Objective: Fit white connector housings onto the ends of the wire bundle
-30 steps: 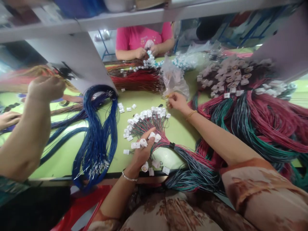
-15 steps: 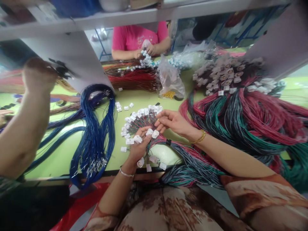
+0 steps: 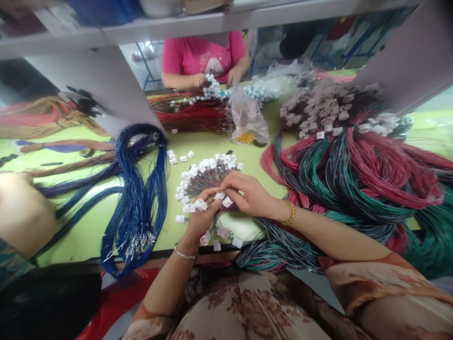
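My left hand (image 3: 202, 215) is closed on a white plug connector (image 3: 219, 194) with thin wires, at the near side of a fanned wire bundle. My right hand (image 3: 244, 193) reaches in from the right, thumb and fingers pinched at that same connector; whatever is between the fingertips is too small to make out. A second white connector (image 3: 227, 202) hangs just below the right fingers. Several white connectors (image 3: 212, 163) spread in an arc beyond my hands on red, black and green wires. More connectors (image 3: 222, 232) dangle below my left wrist.
Blue wire bundles (image 3: 141, 198) lie left, red, black and green wire coils (image 3: 339, 174) right. A plastic bag (image 3: 249, 113) with small yellow pieces (image 3: 246, 138) stands behind. A co-worker in a pink shirt (image 3: 205, 59) sits opposite; another person's arm (image 3: 26, 215) is at left.
My right hand has moved down and left, its fingers closing in at the connector in my left hand. The neighbour's arm at left has drawn back toward the near edge.
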Action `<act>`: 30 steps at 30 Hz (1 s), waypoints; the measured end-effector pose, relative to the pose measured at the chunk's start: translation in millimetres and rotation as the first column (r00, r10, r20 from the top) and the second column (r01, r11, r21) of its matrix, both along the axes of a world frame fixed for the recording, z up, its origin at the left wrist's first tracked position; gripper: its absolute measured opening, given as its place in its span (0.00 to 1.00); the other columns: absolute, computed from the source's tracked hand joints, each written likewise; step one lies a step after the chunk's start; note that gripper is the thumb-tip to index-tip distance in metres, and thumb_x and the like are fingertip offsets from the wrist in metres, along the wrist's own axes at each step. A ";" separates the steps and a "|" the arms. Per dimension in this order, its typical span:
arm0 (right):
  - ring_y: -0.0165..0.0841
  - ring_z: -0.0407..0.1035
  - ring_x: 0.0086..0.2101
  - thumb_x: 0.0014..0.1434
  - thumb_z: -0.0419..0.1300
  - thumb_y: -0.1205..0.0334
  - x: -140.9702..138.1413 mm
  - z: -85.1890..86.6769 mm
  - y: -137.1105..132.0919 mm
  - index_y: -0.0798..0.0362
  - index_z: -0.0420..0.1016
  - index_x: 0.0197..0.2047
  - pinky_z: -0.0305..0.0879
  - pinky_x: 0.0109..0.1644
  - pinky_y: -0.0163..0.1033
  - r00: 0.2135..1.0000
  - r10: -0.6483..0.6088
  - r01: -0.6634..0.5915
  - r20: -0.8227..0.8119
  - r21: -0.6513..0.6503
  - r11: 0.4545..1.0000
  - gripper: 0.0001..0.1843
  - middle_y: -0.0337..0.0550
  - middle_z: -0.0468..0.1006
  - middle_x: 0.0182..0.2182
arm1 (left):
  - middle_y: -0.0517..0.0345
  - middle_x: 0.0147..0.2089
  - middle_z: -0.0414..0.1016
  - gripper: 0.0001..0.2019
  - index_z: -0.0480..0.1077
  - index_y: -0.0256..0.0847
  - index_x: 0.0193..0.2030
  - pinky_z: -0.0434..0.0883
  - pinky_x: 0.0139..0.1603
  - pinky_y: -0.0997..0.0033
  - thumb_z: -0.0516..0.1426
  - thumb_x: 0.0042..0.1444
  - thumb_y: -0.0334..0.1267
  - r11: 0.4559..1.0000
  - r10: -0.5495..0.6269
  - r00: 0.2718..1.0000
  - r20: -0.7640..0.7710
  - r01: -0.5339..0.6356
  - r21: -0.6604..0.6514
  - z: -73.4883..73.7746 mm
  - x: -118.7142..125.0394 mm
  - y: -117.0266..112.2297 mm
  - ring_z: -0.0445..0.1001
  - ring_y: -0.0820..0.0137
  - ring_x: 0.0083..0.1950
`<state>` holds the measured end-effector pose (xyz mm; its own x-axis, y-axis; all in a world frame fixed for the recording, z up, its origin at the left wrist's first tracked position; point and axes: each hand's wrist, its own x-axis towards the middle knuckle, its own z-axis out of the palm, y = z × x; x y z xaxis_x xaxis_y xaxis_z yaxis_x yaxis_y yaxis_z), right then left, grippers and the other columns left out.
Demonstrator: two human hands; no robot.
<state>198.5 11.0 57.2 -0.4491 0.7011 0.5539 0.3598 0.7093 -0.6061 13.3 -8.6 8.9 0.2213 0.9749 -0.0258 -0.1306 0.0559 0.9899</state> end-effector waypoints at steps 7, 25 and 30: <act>0.34 0.69 0.37 0.66 0.53 0.70 -3.3 -8.4 -3.1 0.52 0.72 0.42 0.68 0.41 0.39 1.000 -0.003 0.003 0.009 0.022 1.000 0.08 0.45 0.76 0.35 | 0.51 0.42 0.82 0.19 0.73 0.39 0.46 0.76 0.46 0.64 0.66 0.53 0.48 0.998 0.046 0.999 -0.001 -0.046 0.040 -1.9 0.1 -1.1 0.81 0.65 0.43; 0.34 0.74 0.34 0.62 0.51 0.71 -16.9 -15.8 -28.1 0.49 0.70 0.56 0.67 0.36 0.39 0.979 -0.099 0.075 0.180 0.131 0.988 0.21 0.45 0.83 0.39 | 0.54 0.38 0.83 0.12 0.75 0.41 0.41 0.77 0.44 0.61 0.66 0.53 0.44 0.950 0.292 0.932 -0.216 -0.258 0.174 4.2 3.8 -8.3 0.81 0.63 0.39; 0.31 0.71 0.28 0.62 0.54 0.66 -11.5 -21.8 -17.5 0.50 0.75 0.51 0.65 0.34 0.37 0.982 -0.075 0.092 0.173 -0.089 0.992 0.15 0.41 0.82 0.32 | 0.52 0.41 0.80 0.08 0.78 0.42 0.38 0.73 0.54 0.56 0.64 0.54 0.42 0.961 0.224 0.922 -0.315 -0.156 0.228 3.2 -1.5 -0.2 0.78 0.61 0.46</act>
<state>187.0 -6.5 35.4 -0.4680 0.7863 0.4033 0.5184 0.6139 -0.5953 11.8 -8.8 12.1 0.0433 0.9907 0.1287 0.2209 -0.1352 0.9659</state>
